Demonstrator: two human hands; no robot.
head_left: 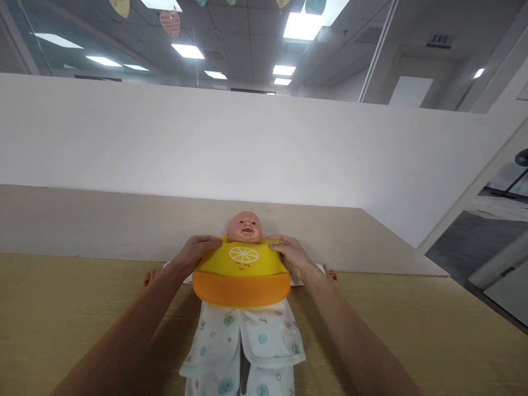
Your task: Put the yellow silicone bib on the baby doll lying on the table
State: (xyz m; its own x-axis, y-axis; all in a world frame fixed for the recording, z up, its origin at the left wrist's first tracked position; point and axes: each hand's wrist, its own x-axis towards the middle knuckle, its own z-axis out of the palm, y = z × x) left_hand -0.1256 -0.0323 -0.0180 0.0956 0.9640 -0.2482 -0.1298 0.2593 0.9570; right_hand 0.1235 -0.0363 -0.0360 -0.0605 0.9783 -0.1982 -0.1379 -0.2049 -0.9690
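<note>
A baby doll point(245, 226) lies on its back, head away from me, dressed in a white printed outfit point(264, 341). Over its chest is a yellow bib point(243, 267) with a white citrus slice, a smiling face and an orange pocket point(241, 290) along the bottom. My left hand point(200, 250) grips the bib's upper left edge beside the doll's neck. At the upper right edge, my right hand point(291, 253) pinches the bib in the same way. The doll's small hands stick out past my forearms on both sides. Behind the neck, the bib's ends are hidden.
The doll's body rests on a tan wooden surface point(82, 313), its head toward a lighter board point(103, 220) at the back. A white wall point(181, 143) with glass above stands behind. To the right, beyond the surface's edge, grey floor point(466, 236) shows.
</note>
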